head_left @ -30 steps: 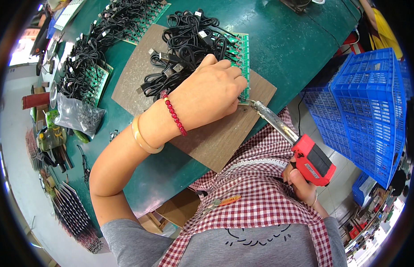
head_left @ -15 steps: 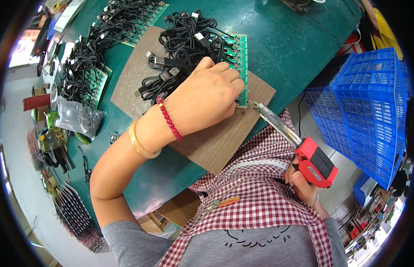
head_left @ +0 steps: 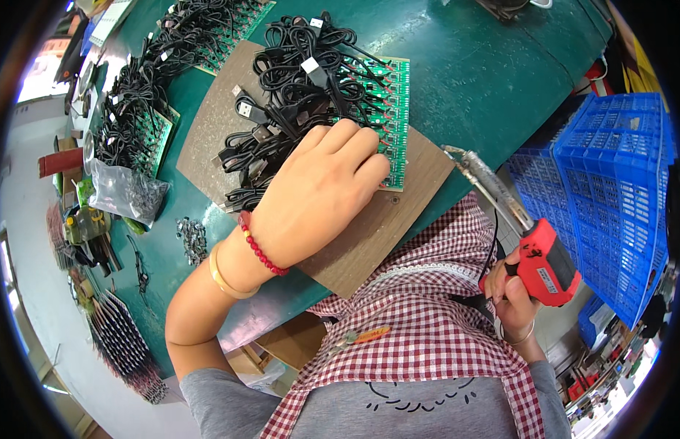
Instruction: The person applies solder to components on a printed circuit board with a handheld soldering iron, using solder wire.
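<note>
Green table | right hand grips soldering iron, now farther from circuit board | left hand: grasp unclear

The soldering gun is plastic and stained metal.

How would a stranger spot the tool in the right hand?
Find the blue crates at right. In front of their lower left edge, the right hand grips the tool. Its red body and metal barrel set it apart from the crates and checked apron.

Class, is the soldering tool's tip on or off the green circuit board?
Off: a gap shows between the tip and the circuit board.
</note>
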`<state>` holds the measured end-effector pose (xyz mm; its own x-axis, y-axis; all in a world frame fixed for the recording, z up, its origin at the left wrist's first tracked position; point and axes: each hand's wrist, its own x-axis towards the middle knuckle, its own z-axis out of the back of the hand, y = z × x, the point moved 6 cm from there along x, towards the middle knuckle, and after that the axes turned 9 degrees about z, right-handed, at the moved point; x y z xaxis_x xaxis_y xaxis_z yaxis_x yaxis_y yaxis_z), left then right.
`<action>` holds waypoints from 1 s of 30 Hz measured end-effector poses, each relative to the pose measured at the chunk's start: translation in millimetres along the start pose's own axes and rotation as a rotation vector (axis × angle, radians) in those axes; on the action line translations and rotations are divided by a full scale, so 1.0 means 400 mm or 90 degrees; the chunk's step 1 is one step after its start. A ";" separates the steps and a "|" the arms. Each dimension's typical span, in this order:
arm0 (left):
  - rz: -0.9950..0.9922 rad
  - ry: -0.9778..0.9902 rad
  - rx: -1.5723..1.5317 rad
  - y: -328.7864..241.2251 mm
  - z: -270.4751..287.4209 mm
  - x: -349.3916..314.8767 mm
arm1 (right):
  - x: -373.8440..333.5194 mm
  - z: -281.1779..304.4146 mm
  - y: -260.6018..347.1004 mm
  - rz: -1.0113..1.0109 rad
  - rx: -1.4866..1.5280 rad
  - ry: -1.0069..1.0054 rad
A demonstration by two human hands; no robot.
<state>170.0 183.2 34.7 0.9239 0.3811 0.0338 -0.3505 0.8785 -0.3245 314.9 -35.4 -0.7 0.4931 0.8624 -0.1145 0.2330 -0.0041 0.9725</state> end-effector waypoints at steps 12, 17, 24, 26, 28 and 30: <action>0.082 -0.129 -0.077 0.003 0.001 -0.057 | 0.069 0.023 0.002 0.012 0.021 -0.022; 0.080 -0.115 -0.009 -0.013 0.001 -0.069 | 0.098 0.037 0.016 0.035 0.012 -0.017; 0.137 -0.113 0.075 -0.023 -0.003 -0.073 | 0.215 0.138 0.157 0.259 -0.003 -0.092; 0.147 -0.104 0.105 -0.033 -0.002 -0.074 | 0.281 0.178 0.207 0.348 0.053 -0.122; 0.135 -0.119 0.119 -0.039 -0.005 -0.081 | 0.338 0.203 0.255 0.413 0.064 -0.141; 0.151 -0.124 0.069 -0.035 -0.008 -0.086 | 0.397 0.222 0.292 0.475 0.088 -0.159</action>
<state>143.5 157.0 35.0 0.7718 0.6170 0.1534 -0.5759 0.7807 -0.2426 494.7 56.0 76.5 0.7291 0.4690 0.4984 -0.1389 -0.6117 0.7788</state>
